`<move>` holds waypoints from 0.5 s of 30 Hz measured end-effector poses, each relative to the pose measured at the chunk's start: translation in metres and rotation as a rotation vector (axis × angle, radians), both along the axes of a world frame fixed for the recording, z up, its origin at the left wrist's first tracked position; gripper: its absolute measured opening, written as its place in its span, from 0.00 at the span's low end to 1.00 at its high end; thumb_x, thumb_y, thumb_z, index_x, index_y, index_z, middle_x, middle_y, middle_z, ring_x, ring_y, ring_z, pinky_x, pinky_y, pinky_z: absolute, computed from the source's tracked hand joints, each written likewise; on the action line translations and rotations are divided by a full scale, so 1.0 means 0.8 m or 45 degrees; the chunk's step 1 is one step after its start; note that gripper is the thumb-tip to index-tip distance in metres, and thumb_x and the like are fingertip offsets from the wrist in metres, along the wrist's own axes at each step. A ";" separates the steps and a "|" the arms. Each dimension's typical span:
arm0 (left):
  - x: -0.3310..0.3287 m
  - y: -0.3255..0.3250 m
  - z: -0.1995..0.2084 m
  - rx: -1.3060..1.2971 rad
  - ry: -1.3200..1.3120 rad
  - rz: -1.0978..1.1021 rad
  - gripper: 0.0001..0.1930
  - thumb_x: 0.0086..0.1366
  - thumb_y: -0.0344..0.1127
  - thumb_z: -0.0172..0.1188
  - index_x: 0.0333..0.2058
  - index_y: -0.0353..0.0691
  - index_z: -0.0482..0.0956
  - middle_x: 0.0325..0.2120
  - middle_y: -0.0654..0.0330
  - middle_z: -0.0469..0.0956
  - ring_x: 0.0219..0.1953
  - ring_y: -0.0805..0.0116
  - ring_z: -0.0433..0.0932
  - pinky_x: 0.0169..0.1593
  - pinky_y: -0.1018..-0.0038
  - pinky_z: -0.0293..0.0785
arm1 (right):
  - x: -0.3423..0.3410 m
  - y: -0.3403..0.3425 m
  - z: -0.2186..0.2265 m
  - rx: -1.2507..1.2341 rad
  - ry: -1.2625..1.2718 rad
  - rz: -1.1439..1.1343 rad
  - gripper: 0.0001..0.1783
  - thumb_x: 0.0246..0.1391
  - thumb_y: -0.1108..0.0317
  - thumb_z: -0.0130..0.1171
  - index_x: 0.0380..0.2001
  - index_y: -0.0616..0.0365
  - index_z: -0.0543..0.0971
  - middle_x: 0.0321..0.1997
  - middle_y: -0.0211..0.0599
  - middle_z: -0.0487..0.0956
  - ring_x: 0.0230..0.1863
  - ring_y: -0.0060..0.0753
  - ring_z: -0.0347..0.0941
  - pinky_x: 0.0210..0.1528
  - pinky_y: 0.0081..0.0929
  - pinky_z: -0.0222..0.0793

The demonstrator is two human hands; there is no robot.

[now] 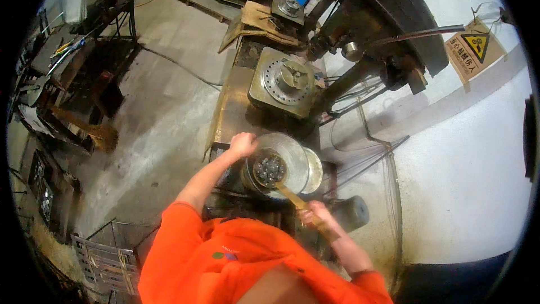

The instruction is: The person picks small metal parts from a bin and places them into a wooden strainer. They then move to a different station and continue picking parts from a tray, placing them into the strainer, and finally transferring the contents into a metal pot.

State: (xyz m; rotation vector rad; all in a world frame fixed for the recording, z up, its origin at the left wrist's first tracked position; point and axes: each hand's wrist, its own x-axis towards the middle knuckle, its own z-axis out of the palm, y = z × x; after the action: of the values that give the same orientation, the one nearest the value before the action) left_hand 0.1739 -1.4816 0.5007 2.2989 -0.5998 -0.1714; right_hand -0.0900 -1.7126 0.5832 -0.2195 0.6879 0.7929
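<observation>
A wide silvery metal basin [295, 160] stands in front of me. My left hand [243, 145] is closed at its left rim; what exactly the fingers grip is hidden. My right hand [315, 214] is wrapped round the yellowish handle of a scoop [288, 194], which slants up and left over the near rim. At the handle's far end, inside the basin, lies a round dark area full of small grey metal parts [270, 169]. Whether the scoop's bowl carries all of these parts, I cannot tell.
Behind the basin, a drill press [377, 17] overhangs a work table bearing a round chuck plate [287, 81]. A pale round container [313, 171] touches the basin's right side. A dark cylinder [351, 213] lies at the right. Leftward stand a tool bench [62, 59] and metal rack [107, 259].
</observation>
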 end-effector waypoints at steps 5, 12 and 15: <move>-0.004 -0.001 0.002 0.036 -0.035 0.026 0.15 0.53 0.48 0.51 0.29 0.43 0.79 0.24 0.51 0.76 0.29 0.51 0.75 0.35 0.60 0.71 | 0.034 0.007 -0.012 -0.259 0.293 0.032 0.14 0.46 0.69 0.41 0.35 0.67 0.64 0.19 0.25 0.56 0.17 0.19 0.52 0.21 0.19 0.50; 0.000 -0.001 0.004 0.110 -0.047 0.039 0.15 0.54 0.48 0.51 0.27 0.43 0.79 0.21 0.52 0.76 0.25 0.52 0.75 0.32 0.60 0.71 | 0.045 0.037 0.001 0.169 0.357 -0.082 0.14 0.45 0.72 0.38 0.36 0.69 0.62 0.19 0.26 0.57 0.17 0.19 0.53 0.20 0.19 0.55; 0.005 -0.001 -0.001 0.121 -0.082 0.027 0.15 0.54 0.48 0.51 0.27 0.44 0.79 0.20 0.53 0.76 0.25 0.53 0.75 0.32 0.60 0.71 | 0.043 0.060 0.024 0.162 0.327 -0.241 0.16 0.44 0.71 0.38 0.38 0.70 0.61 0.21 0.27 0.59 0.15 0.17 0.53 0.18 0.16 0.56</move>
State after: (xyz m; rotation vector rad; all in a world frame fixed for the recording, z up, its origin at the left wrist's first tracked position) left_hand 0.1782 -1.4822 0.4998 2.4098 -0.6109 -0.1183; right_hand -0.0555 -1.6645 0.6027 0.0645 0.8826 0.6860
